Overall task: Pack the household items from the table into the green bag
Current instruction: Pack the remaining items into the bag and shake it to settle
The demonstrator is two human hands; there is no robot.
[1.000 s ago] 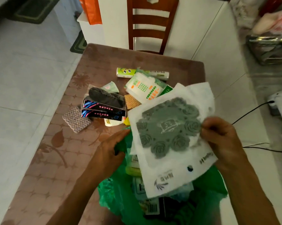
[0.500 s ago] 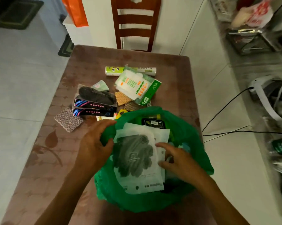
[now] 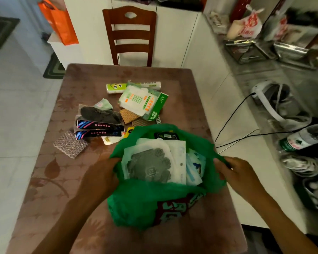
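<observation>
Nearest the camera, the green bag (image 3: 154, 204) is sitting on the brown patterned table (image 3: 44, 180), its mouth gaping upward and a dark red printed patch showing on its near wall. The left hand (image 3: 101, 178) is gripping the bag's left rim, fingers curled into the plastic, while the right hand (image 3: 237, 173) is pinching the right rim and drawing it outward, so the two hands are standing well apart with the opening between them. Inside the bag, a white packet with a grey rose pattern (image 3: 151, 165) is lying on top, a blue-and-white packet (image 3: 195, 167) is leaning beside it to the right, and a black item with a label (image 3: 165, 136) is peeking out at the far edge.

Just beyond the bag, other items are waiting on the table: a silvery scouring pad (image 3: 70, 143) to the left, two black boxes with pink and blue stripes (image 3: 99, 129) stacked with a dark insole packet (image 3: 101, 115) on top, a tan pad (image 3: 129, 115), a white-and-green glove packet (image 3: 141, 102), and behind it a roll with cartoon eyes (image 3: 116, 88).

Farther back, a wooden chair (image 3: 130, 35) is standing at the table's far end, and an orange bag (image 3: 61, 24) is hanging to its left.
</observation>
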